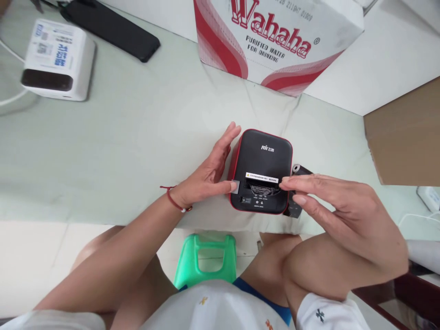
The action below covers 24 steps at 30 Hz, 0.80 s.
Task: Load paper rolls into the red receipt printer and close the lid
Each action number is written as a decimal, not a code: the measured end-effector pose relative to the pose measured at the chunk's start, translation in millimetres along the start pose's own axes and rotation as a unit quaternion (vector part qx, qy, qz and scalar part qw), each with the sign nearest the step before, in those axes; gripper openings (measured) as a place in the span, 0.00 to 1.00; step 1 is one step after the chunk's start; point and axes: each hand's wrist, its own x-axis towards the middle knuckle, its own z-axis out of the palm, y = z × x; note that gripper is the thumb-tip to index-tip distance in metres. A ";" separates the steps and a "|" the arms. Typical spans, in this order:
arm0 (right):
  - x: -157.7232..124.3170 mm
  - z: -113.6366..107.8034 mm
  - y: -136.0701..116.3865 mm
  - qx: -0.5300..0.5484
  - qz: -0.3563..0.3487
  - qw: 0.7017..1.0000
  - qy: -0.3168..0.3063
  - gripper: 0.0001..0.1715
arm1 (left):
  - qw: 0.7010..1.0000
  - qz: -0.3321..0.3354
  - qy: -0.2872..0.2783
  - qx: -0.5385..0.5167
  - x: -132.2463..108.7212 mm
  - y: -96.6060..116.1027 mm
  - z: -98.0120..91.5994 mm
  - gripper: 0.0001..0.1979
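A small black receipt or label printer (266, 160) with red sides sits on the table in front of me. My left hand (216, 169) is at its left side, thumb resting on a grey button (235, 187) and the other fingers stretched out. Something dark and crumpled (264, 189) shows in the slot below the white warning label (261, 177). At the slot's right end are the fingertips of my right hand (330, 201), its fingers straight and its thumb apart from them. Partly hidden behind that hand lies a dark roll (298, 168) with a loose dark strip.
A Wahaha water carton (275, 41) stands at the back. To the far left are a white box-shaped device (57, 57) with cables and a black phone-like slab (113, 30). Brown cardboard (405, 137) stands at the right. A green stool (206, 261) is below the table edge.
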 end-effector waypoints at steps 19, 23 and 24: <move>62.5 56.2 23.2 -0.153 0.169 0.973 -0.027 0.21 | 0.999 -0.019 0.007 -0.039 -1.5 -4.3 11.5 0.49; 73.8 64.4 14.8 -0.302 0.158 0.936 -0.086 0.22 | 0.999 -0.019 0.006 -0.030 -1.0 -4.8 11.6 0.48; 74.8 65.9 12.3 -0.323 0.152 0.930 -0.088 0.21 | 0.999 -0.018 0.007 -0.031 -0.8 -4.5 11.8 0.48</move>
